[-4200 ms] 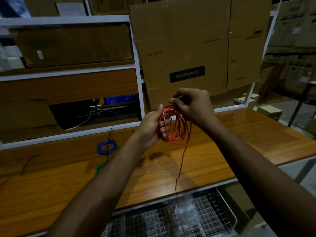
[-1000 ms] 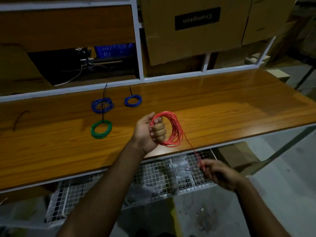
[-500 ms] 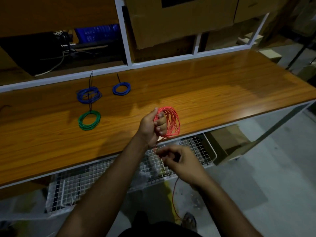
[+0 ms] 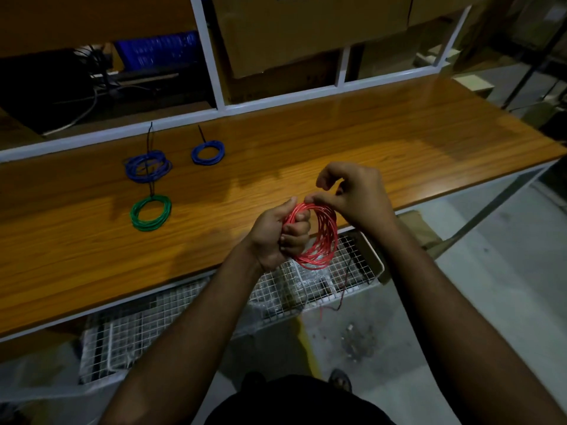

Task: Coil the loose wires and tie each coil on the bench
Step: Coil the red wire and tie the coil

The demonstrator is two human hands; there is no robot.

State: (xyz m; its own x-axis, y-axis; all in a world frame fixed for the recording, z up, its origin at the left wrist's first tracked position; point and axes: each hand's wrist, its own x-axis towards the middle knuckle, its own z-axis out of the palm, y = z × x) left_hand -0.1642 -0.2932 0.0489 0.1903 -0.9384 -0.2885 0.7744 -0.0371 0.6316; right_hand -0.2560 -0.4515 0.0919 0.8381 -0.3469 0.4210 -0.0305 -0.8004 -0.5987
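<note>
A red wire coil (image 4: 322, 240) hangs upright over the front edge of the wooden bench (image 4: 368, 142). My left hand (image 4: 276, 237) grips its left side with curled fingers. My right hand (image 4: 352, 194) pinches the red wire at the top of the coil between thumb and forefinger. A short loose red tail (image 4: 340, 299) dangles below the coil in front of the wire basket. Three tied coils lie on the bench at the left: a large blue coil (image 4: 148, 166), a small blue coil (image 4: 208, 152) and a green coil (image 4: 150, 212).
A white wire-mesh basket (image 4: 376, 265) holding plastic bags sits under the bench front. White shelf frame (image 4: 211, 56) and cardboard boxes (image 4: 306, 26) rise behind the bench. A blue crate (image 4: 156, 50) and cables sit in the dark shelf opening. Concrete floor lies to the right.
My right hand has come up from below the bench edge to the top of the red coil, laying on another loop. The hanging red tail is now much shorter.
</note>
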